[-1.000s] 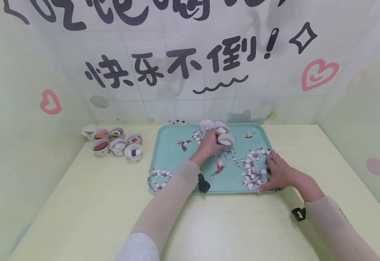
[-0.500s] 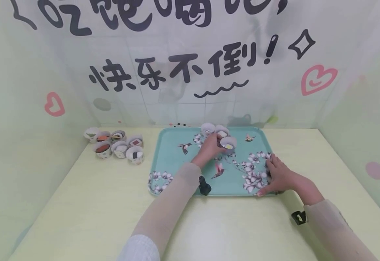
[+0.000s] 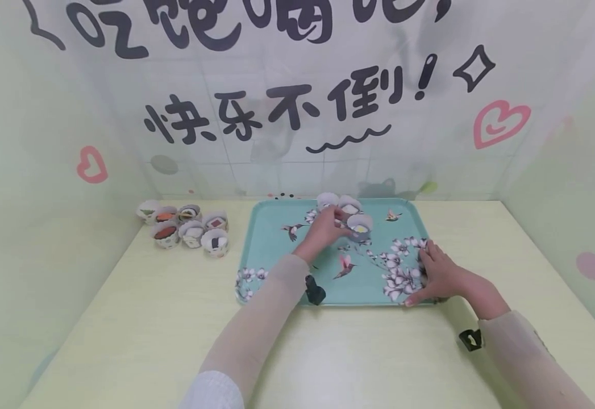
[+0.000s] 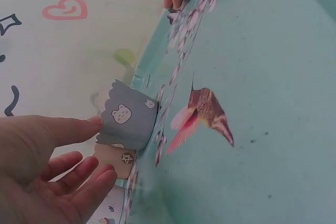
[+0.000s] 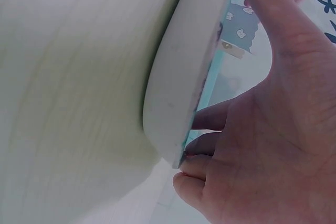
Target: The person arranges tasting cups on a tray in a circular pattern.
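In the head view, several paper cups stand at the back middle of the turquoise flowered tray (image 3: 277, 284). My left hand (image 3: 323, 234) is beside the nearest one, a blue-grey bear-print cup (image 4: 128, 116) with something yellow and white inside. The left wrist view shows my left thumb right at its side, while my other fingers are loosely bent and apart from it. A white-lined cup (image 3: 350, 204) and another pale cup (image 3: 327, 200) stand just behind. My right hand (image 3: 442, 274) holds the tray's near right corner, thumb at the front rim and fingers over the right rim.
Several paper cups with sushi-like pieces stand on the pale table (image 3: 323, 358) left of the tray, among them a cup with a red piece (image 3: 166, 234) and a cup with a dark-banded white piece (image 3: 215, 243). A printed curtain (image 3: 256, 142) hangs behind.
My left hand has drawn slightly left from the blue-grey cup, which keeps its place on the tray. My right hand stays at the tray corner. The head view has shifted a little.
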A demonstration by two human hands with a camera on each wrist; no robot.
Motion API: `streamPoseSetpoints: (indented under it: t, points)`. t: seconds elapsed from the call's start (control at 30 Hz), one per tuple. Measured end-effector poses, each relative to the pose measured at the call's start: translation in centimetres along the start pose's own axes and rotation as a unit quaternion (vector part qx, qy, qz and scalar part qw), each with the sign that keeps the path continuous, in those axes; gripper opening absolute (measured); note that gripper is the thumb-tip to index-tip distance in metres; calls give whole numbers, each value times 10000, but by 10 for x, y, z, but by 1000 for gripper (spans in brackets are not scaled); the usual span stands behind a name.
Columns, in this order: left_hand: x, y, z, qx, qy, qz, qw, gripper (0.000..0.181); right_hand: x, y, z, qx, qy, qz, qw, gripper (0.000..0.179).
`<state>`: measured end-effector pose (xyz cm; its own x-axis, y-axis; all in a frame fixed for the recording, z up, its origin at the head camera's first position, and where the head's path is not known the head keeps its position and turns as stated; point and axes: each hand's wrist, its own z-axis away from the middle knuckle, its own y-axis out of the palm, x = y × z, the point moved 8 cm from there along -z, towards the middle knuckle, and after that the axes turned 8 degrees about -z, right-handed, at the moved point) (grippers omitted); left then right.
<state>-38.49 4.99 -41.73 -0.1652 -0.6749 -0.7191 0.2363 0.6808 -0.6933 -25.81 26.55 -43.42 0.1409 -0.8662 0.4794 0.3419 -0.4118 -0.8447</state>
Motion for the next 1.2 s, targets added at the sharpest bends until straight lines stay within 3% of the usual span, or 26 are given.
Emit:
streamPoseSetpoints:
  t: [0.27,0.63,1.2]
  points:
    - [1,-8,8,103,4,214,9997,46,1,0,1,38,32,-106,9999,136]
    - [1,-22,13,120,104,146,9998,48,1,-1,2,50,41,-135,9999,138]
    - [7,-50,19,-136,110,30,9998,52,2,-2,1,-9,-23,-45,10000,135]
